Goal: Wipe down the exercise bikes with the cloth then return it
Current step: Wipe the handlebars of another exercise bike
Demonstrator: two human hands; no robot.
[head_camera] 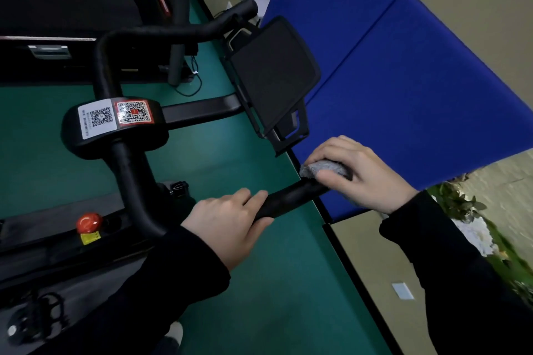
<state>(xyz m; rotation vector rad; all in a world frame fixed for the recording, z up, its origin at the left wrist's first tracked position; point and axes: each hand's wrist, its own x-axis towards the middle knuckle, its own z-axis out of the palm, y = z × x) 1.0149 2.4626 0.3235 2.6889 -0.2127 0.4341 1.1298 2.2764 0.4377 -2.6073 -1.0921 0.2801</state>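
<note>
Head view, exercise-bike handlebar (291,197). L hand (230,222) is gripping the near bar, fingers curling over it. R hand (360,173) is clasping the grey cloth (323,167), which is sitting bunched on the bar's tip, w/ fingers over it and thumb at its near side. Centre clamp is carrying two QR stickers (115,117); black console (274,75) is sitting beyond. Red knob (88,222) is showing lower L; blue panel (403,81) is standing at R.
</note>
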